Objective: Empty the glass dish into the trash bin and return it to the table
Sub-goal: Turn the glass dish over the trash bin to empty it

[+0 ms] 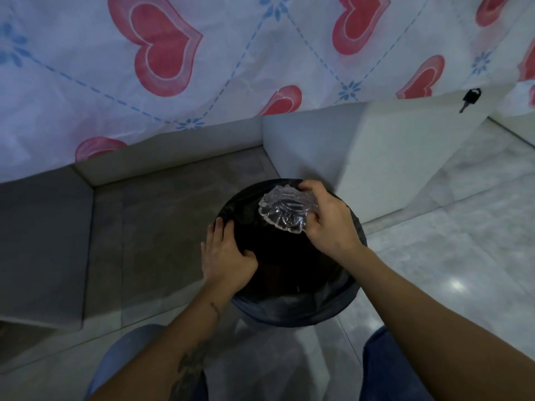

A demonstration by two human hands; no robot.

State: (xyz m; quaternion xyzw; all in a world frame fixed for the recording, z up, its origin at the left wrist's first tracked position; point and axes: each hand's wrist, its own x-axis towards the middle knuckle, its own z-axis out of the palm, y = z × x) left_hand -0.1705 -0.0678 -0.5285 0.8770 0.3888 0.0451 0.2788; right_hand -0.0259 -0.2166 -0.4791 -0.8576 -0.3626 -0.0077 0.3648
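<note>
The dish (285, 211) is clear cut glass, ribbed and glinting along its scalloped edge. The bin (292, 308) wears a thin black plastic liner, faintly shiny and creased at the rim. The floor (451, 264) is pale polished tile, glossy enough to mirror a light. The tablecloth (86, 82) is thin matt sheeting, slightly wrinkled, printed with red hearts.

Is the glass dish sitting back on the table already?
No: the right hand holds the glass dish tipped over the open trash bin, while the left hand grips the bin's rim.
</note>
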